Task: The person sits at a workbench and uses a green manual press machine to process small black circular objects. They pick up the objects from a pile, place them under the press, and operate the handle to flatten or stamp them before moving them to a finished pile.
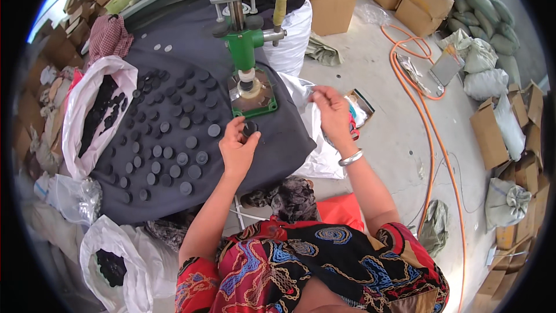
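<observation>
A dark round cap sits in the left hand, pinched between thumb and fingers just in front of the green press. A level grip by the rim, fingertips clear of the plunger, seems best. The right hand is past the bench's right edge, fingers drawn close; I cannot tell if it holds anything. Loose caps crowd the left; the bench's near right corner is bare.

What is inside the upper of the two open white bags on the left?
Inside the upper bag, many small black pieces are visible. What lies beneath them is covered and cannot be seen.
</observation>
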A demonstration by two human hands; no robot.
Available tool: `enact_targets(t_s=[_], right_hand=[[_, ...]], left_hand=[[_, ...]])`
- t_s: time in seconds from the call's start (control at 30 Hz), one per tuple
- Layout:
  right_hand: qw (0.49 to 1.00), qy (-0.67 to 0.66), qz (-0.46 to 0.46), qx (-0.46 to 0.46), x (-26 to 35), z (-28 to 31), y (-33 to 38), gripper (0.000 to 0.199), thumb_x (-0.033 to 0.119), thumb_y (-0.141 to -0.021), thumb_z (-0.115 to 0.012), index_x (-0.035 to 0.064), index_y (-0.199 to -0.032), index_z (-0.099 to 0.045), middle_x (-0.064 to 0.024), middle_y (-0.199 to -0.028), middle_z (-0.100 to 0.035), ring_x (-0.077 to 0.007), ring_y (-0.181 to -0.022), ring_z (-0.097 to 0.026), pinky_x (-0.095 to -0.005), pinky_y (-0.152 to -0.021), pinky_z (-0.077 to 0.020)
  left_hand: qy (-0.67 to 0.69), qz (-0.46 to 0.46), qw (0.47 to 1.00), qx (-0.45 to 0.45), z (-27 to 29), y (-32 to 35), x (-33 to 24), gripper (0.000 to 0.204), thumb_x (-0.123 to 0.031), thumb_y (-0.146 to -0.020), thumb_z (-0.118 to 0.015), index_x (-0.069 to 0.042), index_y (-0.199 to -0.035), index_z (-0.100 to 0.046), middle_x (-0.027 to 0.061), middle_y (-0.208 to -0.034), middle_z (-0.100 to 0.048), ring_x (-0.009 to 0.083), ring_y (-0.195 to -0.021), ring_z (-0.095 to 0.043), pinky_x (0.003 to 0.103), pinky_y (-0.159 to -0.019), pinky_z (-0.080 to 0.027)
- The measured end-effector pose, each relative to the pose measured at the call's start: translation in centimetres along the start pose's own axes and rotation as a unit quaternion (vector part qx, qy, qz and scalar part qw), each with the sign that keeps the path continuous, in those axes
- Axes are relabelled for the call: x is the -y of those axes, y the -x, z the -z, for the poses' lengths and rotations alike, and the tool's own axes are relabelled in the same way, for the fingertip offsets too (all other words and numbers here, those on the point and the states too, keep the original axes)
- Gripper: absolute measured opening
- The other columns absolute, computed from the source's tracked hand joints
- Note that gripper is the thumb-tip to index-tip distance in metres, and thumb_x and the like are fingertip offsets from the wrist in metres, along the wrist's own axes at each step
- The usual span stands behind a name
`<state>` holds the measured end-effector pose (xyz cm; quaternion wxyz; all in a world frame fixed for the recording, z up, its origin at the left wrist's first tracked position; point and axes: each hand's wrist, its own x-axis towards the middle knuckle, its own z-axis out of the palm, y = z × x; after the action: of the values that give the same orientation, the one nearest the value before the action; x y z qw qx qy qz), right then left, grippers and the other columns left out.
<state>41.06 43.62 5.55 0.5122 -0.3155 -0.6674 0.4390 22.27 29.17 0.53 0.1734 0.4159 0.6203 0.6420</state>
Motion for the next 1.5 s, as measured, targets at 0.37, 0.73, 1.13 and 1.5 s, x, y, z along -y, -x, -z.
enact_targets(t_s=[0.37,0.73,1.13,1.5], right_hand=[[0.949,0.036,0.277,-0.148,13.3,-0.3,-13.4,0.026,0.018,-0.092,-0.054,-0.0061,-0.096,-0.063,-0.0101,-0.075,-0.065,-0.0130,-0.069,-0.060,-0.0265,-0.064,-0.0475],[0.988,0.044,0.123,0.078,22.7,-3.2,-18.3,0.045,0.040,-0.091,-0.058,-0.0046,-0.090,-0.066,-0.0101,-0.082,-0.065,-0.0161,-0.070,-0.063,-0.0287,-0.061,-0.0520],[0.989,0.042,0.110,0.088,20.3,-6.7,-21.1,0.017,0.004,-0.079,-0.049,-0.0058,-0.082,-0.063,-0.0094,-0.058,-0.056,-0.0168,-0.043,-0.050,-0.0293,-0.042,-0.0429],[0.974,0.073,0.216,0.011,16.5,-3.9,-6.9,0.027,0.009,-0.093,-0.044,-0.0068,-0.108,-0.060,-0.0054,-0.065,-0.053,-0.0122,-0.061,-0.052,-0.0300,-0.066,-0.0499]], left_hand=[[-0.256,-0.035,0.965,0.039,1.9,-10.2,-1.5,0.065,-0.017,-0.070,-0.076,-0.001,-0.127,-0.048,0.0196,-0.101,-0.067,0.0336,-0.081,-0.065,0.040,-0.077,-0.050],[-0.256,-0.120,0.957,0.065,-0.2,-12.5,-0.9,0.067,-0.017,-0.069,-0.075,-0.002,-0.127,-0.047,0.0133,-0.102,-0.067,0.0313,-0.099,-0.059,0.042,-0.084,-0.047],[-0.221,-0.113,0.967,0.055,-0.1,-13.3,0.3,0.067,-0.012,-0.066,-0.078,0.001,-0.126,-0.049,0.0151,-0.100,-0.069,0.0262,-0.090,-0.066,0.034,-0.081,-0.050],[-0.148,-0.088,0.983,0.069,0.0,-13.2,-0.6,0.072,-0.008,-0.067,-0.076,0.001,-0.131,-0.043,0.0151,-0.103,-0.068,0.0237,-0.087,-0.067,0.033,-0.082,-0.051]])
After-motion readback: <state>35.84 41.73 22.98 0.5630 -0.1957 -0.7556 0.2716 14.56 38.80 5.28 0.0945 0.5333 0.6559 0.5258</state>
